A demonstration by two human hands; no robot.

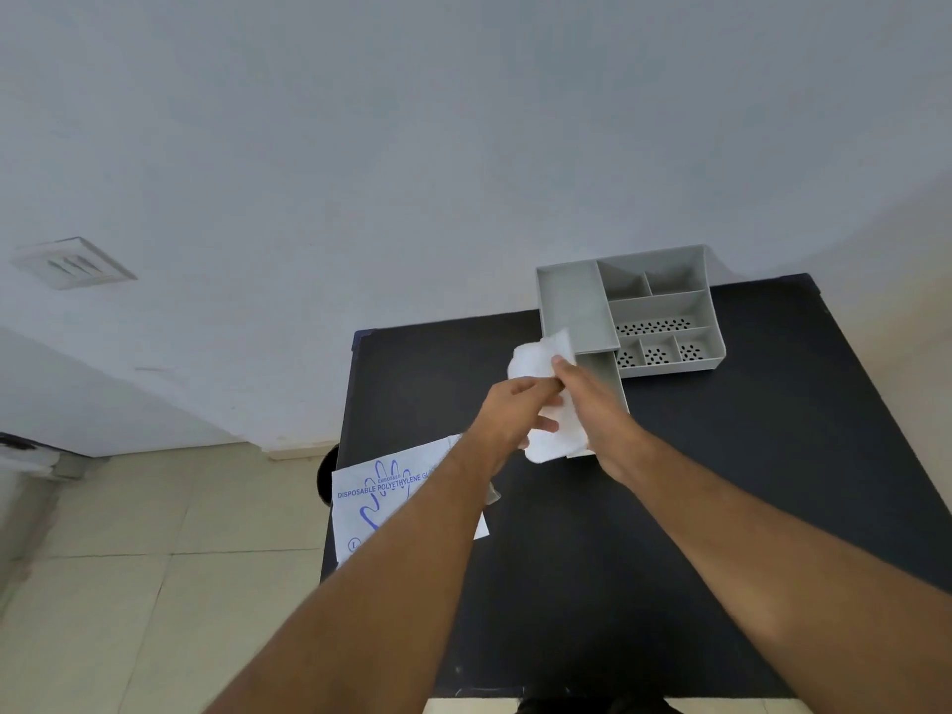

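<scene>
Two hands, both on one item.

- **White cloth** [536, 360]: crumpled, held above the counter [721, 481]. Its long axis ran away from me toward the grey organiser [572, 296].
- **Left hand** [507, 409]: gripped the cloth's middle from the left.
- **Right hand** [592, 399]: pinched the far end, so it was the nearer to the organiser.
- **Organiser**: just beyond the cloth, with several compartments, some with perforated floors. Its long left bay lay directly ahead.
- **Glove packet** [376, 502]: under my left forearm, overhanging the counter's left edge, off the likely path.
</scene>
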